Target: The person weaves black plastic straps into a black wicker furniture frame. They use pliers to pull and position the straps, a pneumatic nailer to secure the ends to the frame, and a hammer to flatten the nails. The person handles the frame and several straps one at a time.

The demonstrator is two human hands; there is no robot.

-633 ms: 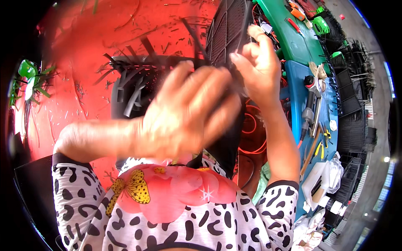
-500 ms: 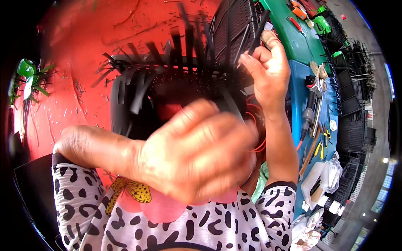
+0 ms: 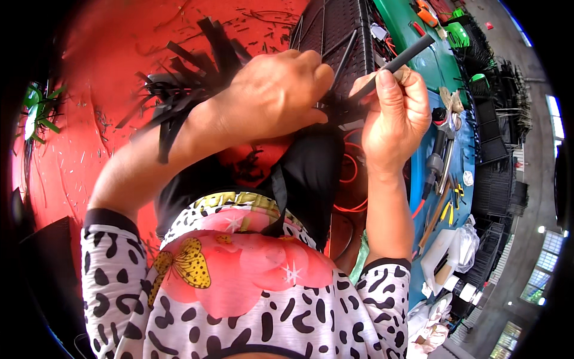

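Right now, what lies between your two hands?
Head view: dark woven panel with its loose black strips fills the gap between left hand and right hand.

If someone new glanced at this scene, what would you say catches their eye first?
Most likely the two bare hands meeting at top centre: the left hand grips a black woven panel, while the right hand pinches a dark strip against it. Behind them a bright red floor fills the upper left, with loose black strips fanning out beside the left wrist.
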